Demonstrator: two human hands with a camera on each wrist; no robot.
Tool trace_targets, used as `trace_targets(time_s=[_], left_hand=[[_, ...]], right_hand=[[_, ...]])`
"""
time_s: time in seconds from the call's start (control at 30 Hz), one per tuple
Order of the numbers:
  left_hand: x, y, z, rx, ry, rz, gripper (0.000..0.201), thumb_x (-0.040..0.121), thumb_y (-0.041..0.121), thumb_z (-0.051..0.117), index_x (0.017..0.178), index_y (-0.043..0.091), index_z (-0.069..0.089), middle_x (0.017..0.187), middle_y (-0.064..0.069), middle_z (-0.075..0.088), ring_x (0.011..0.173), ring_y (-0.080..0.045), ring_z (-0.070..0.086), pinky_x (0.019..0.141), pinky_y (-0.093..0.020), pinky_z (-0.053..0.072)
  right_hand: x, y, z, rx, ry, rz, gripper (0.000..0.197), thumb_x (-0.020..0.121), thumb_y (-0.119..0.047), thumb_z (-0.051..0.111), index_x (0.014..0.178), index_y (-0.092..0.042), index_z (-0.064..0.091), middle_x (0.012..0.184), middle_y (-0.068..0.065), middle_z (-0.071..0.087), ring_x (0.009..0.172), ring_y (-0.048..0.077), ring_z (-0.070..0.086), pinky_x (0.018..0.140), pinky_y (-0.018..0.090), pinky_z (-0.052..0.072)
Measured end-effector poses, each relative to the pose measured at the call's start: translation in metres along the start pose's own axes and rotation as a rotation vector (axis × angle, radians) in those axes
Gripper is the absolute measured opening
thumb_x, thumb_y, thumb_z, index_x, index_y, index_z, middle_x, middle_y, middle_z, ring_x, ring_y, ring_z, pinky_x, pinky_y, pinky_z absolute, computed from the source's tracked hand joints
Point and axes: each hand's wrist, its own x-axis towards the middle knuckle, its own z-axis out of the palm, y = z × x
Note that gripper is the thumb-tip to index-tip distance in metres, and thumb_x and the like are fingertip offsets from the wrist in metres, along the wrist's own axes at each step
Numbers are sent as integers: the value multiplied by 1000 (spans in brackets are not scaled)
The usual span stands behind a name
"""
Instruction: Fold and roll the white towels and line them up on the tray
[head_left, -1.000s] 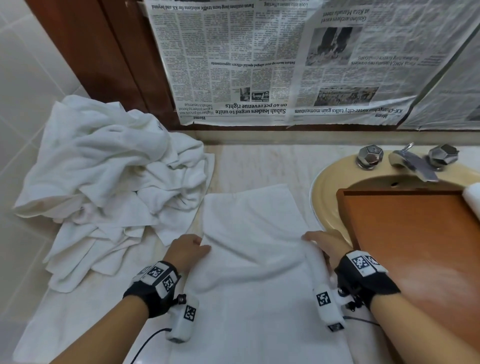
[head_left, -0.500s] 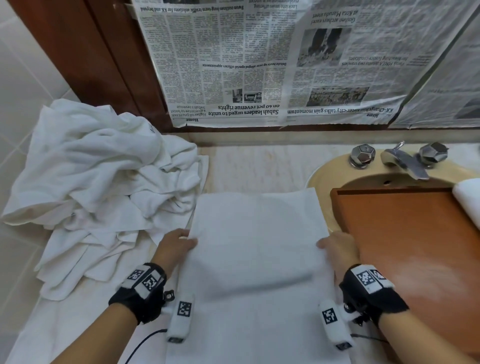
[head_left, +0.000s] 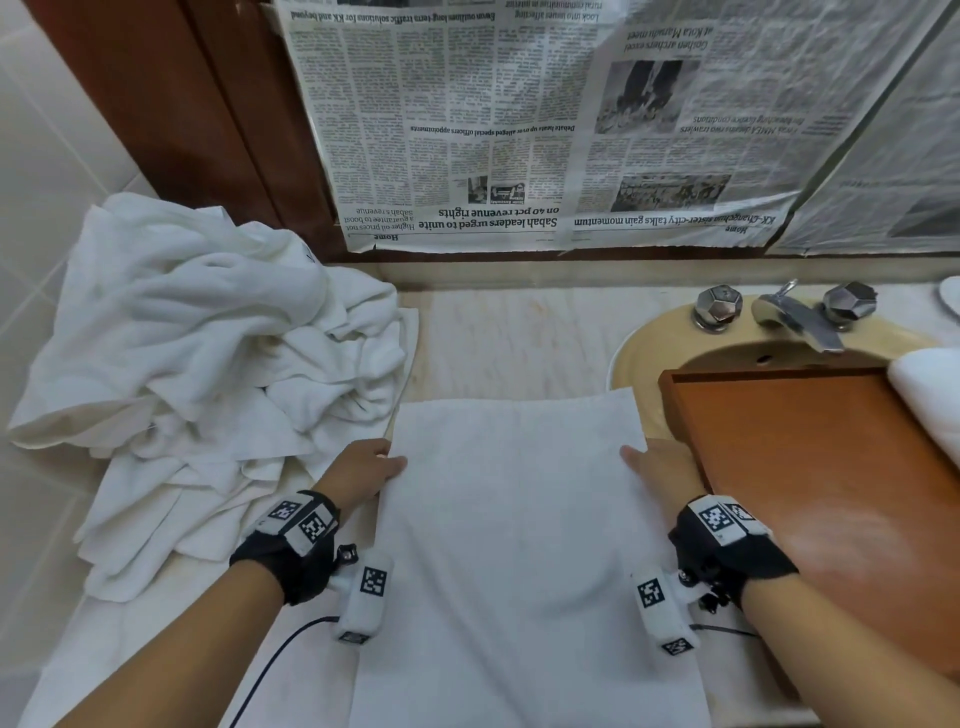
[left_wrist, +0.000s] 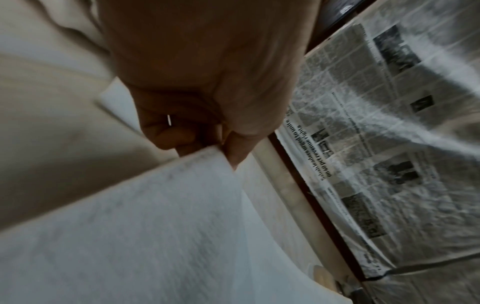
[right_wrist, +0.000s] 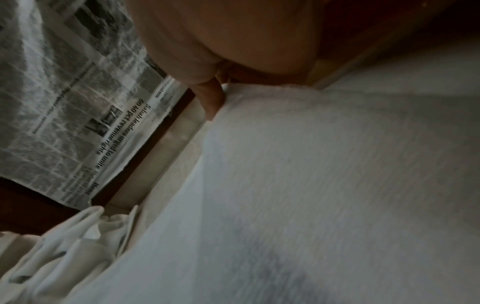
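Newspaper (head_left: 545, 119) covers the wall behind the counter (head_left: 509, 338), hung upside down. L of centre on the counter sits a big heap (head_left: 197, 364) of crumpled white towels, reaching the tiled wall.

Centre: one flat towel (head_left: 519, 545), spread smooth, long axis running away from the person, far edge near the sink (head_left: 649, 348) rim, far R corner just over it. Heap touches its far L edge.

R: wooden tray (head_left: 831, 493) laid across the sink, its L wall just beside the towel's R edge. A white roll (head_left: 930, 400) lies at the tray's far R, cut off by the frame. Taps & spout (head_left: 795, 317) behind the tray.

L hand (head_left: 363, 467) at the towel's L edge, approx. a third down from the far end; wrist view shows thumb (left_wrist: 233, 152) on top & curled fingers (left_wrist: 168, 137) under, pinching the edge. R hand (head_left: 665, 467) mirrors it on the R edge; thumb (right_wrist: 213, 100) lies on the cloth, fingers hidden beneath, so it looks like a pinch too. Both wrists wear black straps w/ marker tags.
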Motion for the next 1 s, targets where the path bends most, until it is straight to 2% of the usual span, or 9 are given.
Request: trace_targets(time_s=[0.17, 0.3, 0.37, 0.47, 0.53, 0.7, 0.8, 0.9, 1.0], left_hand=[[-2, 45, -18, -63, 60, 147, 13, 96, 14, 55, 108, 11, 60, 101, -7, 62, 79, -15, 57, 62, -25, 44], [4, 95, -38, -87, 135, 301, 10, 94, 14, 56, 90, 18, 65, 102, -9, 67, 83, -24, 60, 69, -32, 48], [11, 121, -47, -118, 164, 380, 8, 93, 18, 57, 90, 22, 64, 108, -10, 68, 84, -27, 61, 73, -34, 48], [30, 154, -57, -209, 244, 450, 16, 91, 22, 57, 82, 31, 67, 92, 0, 67, 73, -17, 59, 65, -30, 47], [47, 169, -57, -245, 318, 453, 14, 85, 31, 56, 87, 35, 69, 97, 0, 70, 89, -23, 65, 83, -40, 53], [81, 157, -22, 71, 354, 309, 53, 93, 32, 58, 142, 18, 42, 140, -10, 51, 127, -32, 48, 105, -43, 40], [74, 105, 13, 508, 314, 295, 70, 91, 40, 59, 150, 23, 27, 159, -5, 19, 144, -26, 22, 113, -43, 27], [65, 54, 36, 913, 64, 352, 68, 94, 48, 51, 152, 28, 21, 162, 0, 1, 148, -21, 6, 116, -41, 20], [61, 27, 44, 1070, -35, 364, 66, 99, 49, 35, 155, 29, 5, 162, 0, -15, 149, -19, -7, 116, -43, 15]], right_hand=[[-7, -37, -20, 372, 64, -75, 19, 91, -3, 59, 72, -6, 65, 83, 16, 65, 74, 27, 61, 73, 34, 46], [8, -82, -41, 385, 90, -178, 16, 88, -12, 64, 89, 5, 65, 92, 16, 65, 85, 26, 61, 81, 37, 48], [20, -107, -53, 385, 129, -223, 23, 84, -20, 68, 99, -3, 66, 106, 12, 66, 95, 24, 62, 91, 39, 50], [40, -143, -67, 289, 180, -295, 13, 90, -18, 61, 87, -7, 66, 103, 21, 68, 89, 31, 64, 87, 48, 53], [57, -162, -71, 280, 214, -308, 21, 92, -21, 58, 86, -3, 66, 104, 25, 68, 97, 40, 64, 88, 47, 52], [76, -168, -45, -262, 252, -277, 44, 96, -30, 50, 135, -9, 45, 130, 20, 55, 117, 38, 51, 93, 38, 43], [59, -122, -3, -520, 221, -387, 59, 95, -35, 51, 147, -18, 30, 144, 10, 44, 132, 32, 39, 105, 44, 39], [54, -76, 33, -768, -53, -438, 63, 99, -45, 42, 153, -25, 16, 161, 4, 9, 147, 23, 8, 114, 43, 23], [59, -55, 45, -938, -165, -446, 60, 97, -48, 39, 150, -27, 19, 159, 7, 4, 146, 26, 6, 111, 42, 28]])
